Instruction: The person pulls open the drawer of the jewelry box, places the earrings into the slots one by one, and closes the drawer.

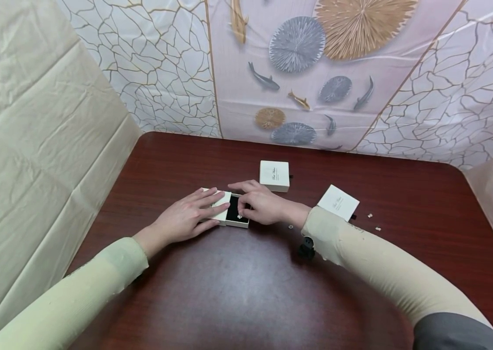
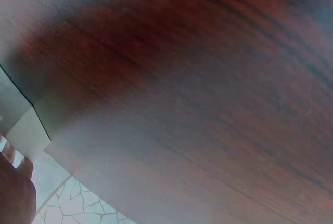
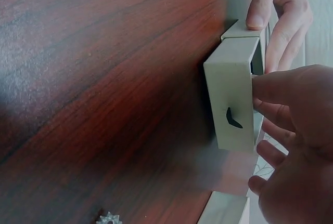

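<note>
A small white drawer box [image 1: 238, 224] lies partly slid out of its sleeve, its black lining [image 1: 233, 209] showing. My left hand [image 1: 187, 214] rests flat over the sleeve, fingers spread on top and thumb against the near side. Over the drawer, my right hand [image 1: 261, 203] pinches a small silvery piece [image 1: 239, 216] between thumb and forefinger, low against the lining. The right wrist view shows the drawer's end wall [image 3: 229, 104] with a dark pull tab [image 3: 234, 119]; fingertips reach inside, hiding the piece.
One closed white box [image 1: 274, 175] stands behind my right hand. Another white box [image 1: 338, 203] lies by the right forearm. Small silvery bits [image 1: 370, 215] are scattered at right; one toothed silvery piece [image 3: 109, 219] lies near the right wrist. Patterned cloth [image 1: 167, 73] hangs beyond the table.
</note>
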The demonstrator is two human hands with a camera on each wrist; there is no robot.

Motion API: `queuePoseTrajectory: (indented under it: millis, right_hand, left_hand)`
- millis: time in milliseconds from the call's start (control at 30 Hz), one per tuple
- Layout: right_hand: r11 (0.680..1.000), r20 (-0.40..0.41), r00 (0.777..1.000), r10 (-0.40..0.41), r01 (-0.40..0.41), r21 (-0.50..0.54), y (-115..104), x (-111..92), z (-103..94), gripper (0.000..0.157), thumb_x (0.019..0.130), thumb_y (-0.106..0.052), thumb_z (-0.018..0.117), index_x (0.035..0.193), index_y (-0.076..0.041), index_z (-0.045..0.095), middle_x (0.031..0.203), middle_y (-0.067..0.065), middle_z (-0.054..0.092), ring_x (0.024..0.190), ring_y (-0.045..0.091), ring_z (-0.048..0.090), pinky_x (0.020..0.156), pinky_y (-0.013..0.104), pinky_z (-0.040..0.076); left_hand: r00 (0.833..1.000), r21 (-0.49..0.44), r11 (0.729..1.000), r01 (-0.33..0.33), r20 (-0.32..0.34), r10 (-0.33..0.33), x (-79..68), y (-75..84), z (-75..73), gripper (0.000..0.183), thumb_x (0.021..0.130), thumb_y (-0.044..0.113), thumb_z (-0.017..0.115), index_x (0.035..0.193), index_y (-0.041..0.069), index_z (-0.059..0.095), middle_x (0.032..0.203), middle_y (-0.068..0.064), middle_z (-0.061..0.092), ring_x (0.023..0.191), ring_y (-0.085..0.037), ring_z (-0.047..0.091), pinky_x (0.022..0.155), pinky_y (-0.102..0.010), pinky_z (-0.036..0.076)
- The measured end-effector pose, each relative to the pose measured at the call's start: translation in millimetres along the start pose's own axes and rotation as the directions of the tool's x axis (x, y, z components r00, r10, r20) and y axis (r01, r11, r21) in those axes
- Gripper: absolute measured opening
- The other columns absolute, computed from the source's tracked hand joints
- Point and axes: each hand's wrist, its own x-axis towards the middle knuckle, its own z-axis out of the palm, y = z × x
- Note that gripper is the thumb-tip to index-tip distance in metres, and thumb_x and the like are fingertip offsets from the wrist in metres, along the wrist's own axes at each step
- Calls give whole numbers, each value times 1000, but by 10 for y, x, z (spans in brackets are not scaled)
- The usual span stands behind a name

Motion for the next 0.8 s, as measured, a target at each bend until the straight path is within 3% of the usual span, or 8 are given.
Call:
queuePoseTrajectory:
  millis: [367,533,800]
  right_hand:
    - [992,-9,1000,26,-27,-122,-4,43,-14,19,98,-16,77,79,-15,75,156,18,55,148,41,43,125,60,32]
    - [980,-25,1000,10,-15,-198,-32,49,-23,20,95,-17,81,77,-15,73,155,17,56,151,39,42,128,64,24]
    - [959,-48,999,-22,7,-282,-73,58,-21,17,92,-16,83,78,-15,75,153,14,58,149,37,44,128,64,24]
  left_hand:
    - [1000,5,1000,-5,-1,5,5,7,-8,51,106,33,68,153,16,61,161,-15,53,151,-36,47,126,-52,34]
    - [1000,5,1000,-9,-7,9,4,4,-8,50,106,32,68,153,16,62,160,-15,53,151,-36,47,126,-53,35]
    - [1000,0,1000,-9,-10,9,4,4,-2,50,106,32,68,153,16,62,161,-15,53,151,-36,47,126,-53,35]
